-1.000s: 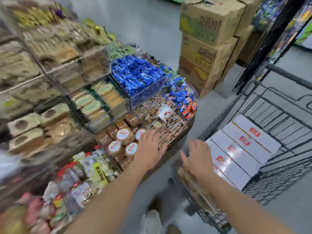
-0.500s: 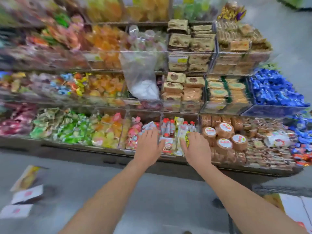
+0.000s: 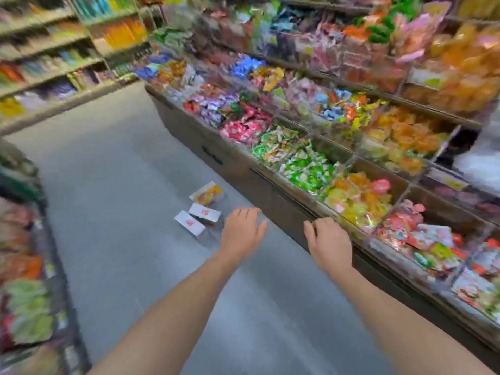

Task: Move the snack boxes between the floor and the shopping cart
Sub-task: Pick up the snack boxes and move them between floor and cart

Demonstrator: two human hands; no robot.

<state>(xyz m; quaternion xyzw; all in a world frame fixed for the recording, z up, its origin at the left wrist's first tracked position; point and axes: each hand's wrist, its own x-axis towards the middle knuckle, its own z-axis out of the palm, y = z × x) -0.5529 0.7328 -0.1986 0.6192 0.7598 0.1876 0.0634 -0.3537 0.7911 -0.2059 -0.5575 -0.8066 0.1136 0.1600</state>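
Three snack boxes lie on the grey floor beside the candy display's base: a white box with a red mark (image 3: 189,223) nearest me, a second white box (image 3: 204,213) behind it, and one with an orange picture face (image 3: 207,194) farthest. My left hand (image 3: 241,232) hovers just right of the boxes, fingers relaxed, holding nothing. My right hand (image 3: 328,239) is stretched out in front of the display's lower edge, also holding nothing. The shopping cart is out of view.
A long candy display (image 3: 311,169) with clear bins of wrapped sweets runs along the right. Store shelves (image 3: 54,63) stand at the far left and another rack of goods (image 3: 29,280) at the near left. Grey aisle floor (image 3: 113,185) lies between them.
My view has swung left from the cart, past the display, to the aisle floor. The boxes on the floor have come into view. Both hands stay empty and outstretched.
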